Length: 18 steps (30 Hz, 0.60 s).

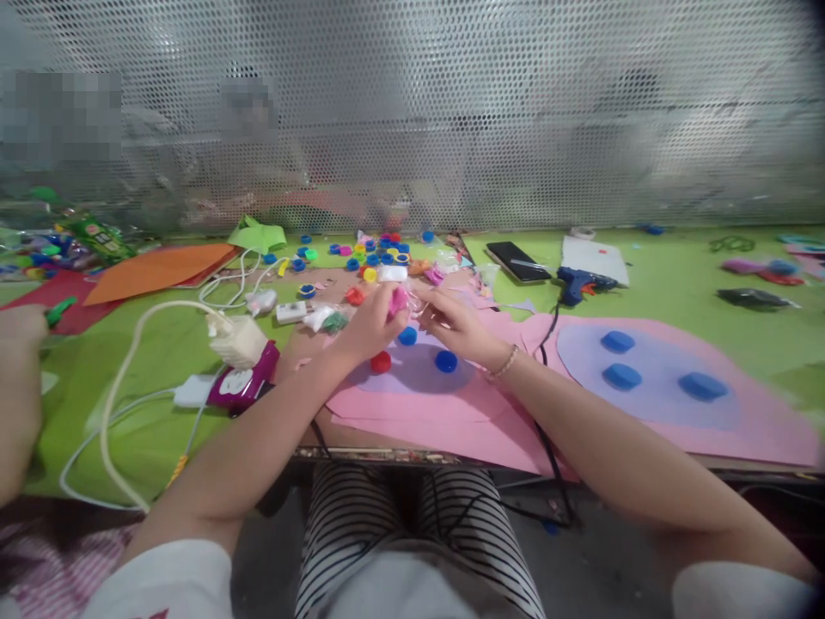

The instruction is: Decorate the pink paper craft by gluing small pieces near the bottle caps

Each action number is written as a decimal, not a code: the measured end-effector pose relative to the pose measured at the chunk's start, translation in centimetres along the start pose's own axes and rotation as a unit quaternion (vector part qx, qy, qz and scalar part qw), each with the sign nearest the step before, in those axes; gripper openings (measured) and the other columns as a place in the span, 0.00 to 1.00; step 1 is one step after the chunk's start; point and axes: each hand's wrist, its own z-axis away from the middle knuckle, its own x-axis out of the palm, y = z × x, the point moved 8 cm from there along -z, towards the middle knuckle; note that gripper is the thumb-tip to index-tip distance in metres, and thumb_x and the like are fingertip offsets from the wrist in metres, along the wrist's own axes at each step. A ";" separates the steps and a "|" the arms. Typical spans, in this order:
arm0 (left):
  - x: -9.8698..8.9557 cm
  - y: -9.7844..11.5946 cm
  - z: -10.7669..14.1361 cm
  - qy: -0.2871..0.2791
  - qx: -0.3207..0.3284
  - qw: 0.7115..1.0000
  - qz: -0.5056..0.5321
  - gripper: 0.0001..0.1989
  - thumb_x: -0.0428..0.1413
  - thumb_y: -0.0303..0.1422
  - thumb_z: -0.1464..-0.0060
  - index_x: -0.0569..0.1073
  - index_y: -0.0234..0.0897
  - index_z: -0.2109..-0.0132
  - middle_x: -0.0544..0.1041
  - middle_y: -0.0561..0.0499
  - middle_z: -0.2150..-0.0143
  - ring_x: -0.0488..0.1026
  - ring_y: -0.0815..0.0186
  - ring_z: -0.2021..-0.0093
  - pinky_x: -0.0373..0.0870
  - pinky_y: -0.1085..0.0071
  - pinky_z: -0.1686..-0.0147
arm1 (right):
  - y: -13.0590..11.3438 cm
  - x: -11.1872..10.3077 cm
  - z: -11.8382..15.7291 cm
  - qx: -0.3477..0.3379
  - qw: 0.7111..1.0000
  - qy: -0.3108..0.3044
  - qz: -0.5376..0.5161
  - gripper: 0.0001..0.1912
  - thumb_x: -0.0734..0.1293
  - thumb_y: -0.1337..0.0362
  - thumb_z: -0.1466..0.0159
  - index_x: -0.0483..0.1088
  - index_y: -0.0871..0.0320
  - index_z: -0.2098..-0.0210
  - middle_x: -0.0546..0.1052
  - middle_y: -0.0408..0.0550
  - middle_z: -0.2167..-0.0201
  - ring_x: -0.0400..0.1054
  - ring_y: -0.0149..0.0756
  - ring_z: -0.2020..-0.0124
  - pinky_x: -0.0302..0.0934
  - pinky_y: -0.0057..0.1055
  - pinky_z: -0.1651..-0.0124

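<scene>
Over the table's middle, my left hand point(375, 325) is closed around a small pink lump point(398, 301) that looks like soft modelling clay. Clear plastic film point(416, 303) shows beside the lump, and the fingers of my right hand point(455, 325) are pinched together at it. Just below both hands is a pale purple paper shape point(412, 376) on pink paper point(412, 407). A red bottle cap point(381, 362), a blue bottle cap point(446, 361) and another blue cap point(406, 335) rest on the purple paper.
A similar pink-and-purple paper piece point(663, 424) with blue caps lies right. Behind are loose coloured caps point(387, 256), a phone point(517, 261) and a blue glue gun point(580, 284). A purple power strip point(241, 383) with cables stands left. Another person's arm point(18, 400) reaches in far left.
</scene>
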 end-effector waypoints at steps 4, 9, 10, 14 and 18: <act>0.1 0.0 0.0 -0.018 -0.030 0.998 0.056 0.12 0.46 0.33 0.46 0.65 0.35 0.56 0.71 0.46 0.60 0.67 0.63 0.59 0.62 0.66 0.56 | 0.1 0.1 0.1 -0.001 1.000 -0.006 -0.006 0.24 0.60 0.72 0.39 0.59 0.51 0.44 0.64 0.47 0.61 0.64 0.25 0.71 0.63 0.25 0.73; 0.7 -0.2 0.0 -0.043 -0.083 0.984 0.150 0.08 0.44 0.32 0.46 0.66 0.36 0.62 0.70 0.51 0.66 0.66 0.66 0.64 0.62 0.68 0.60 | 1.1 0.6 0.0 0.047 0.997 -0.041 -0.040 0.24 0.60 0.75 0.42 0.60 0.54 0.46 0.66 0.44 0.66 0.62 0.25 0.74 0.61 0.26 0.72; 1.0 -0.2 0.1 -0.051 -0.096 0.980 0.165 0.07 0.44 0.32 0.46 0.65 0.36 0.65 0.69 0.52 0.68 0.65 0.67 0.66 0.62 0.69 0.62 | 1.2 0.6 0.0 0.057 0.996 -0.044 -0.054 0.24 0.60 0.75 0.43 0.60 0.55 0.47 0.66 0.43 0.67 0.61 0.25 0.75 0.61 0.27 0.72; 1.9 -0.5 0.2 -0.066 -0.128 0.969 0.200 0.07 0.44 0.32 0.47 0.62 0.37 0.71 0.65 0.53 0.72 0.62 0.69 0.70 0.61 0.70 0.66 | 0.7 0.4 -0.3 0.053 0.995 -0.041 -0.075 0.18 0.59 0.77 0.46 0.64 0.59 0.57 0.65 0.42 0.72 0.60 0.26 0.74 0.59 0.26 0.72; 2.8 -0.8 0.4 -0.085 -0.135 0.962 0.220 0.05 0.45 0.31 0.47 0.63 0.36 0.68 0.65 0.54 0.71 0.62 0.70 0.69 0.62 0.71 0.67 | -0.3 0.3 -0.5 0.029 0.997 -0.053 -0.040 0.09 0.58 0.78 0.49 0.63 0.59 0.73 0.64 0.41 0.75 0.59 0.26 0.74 0.56 0.24 0.73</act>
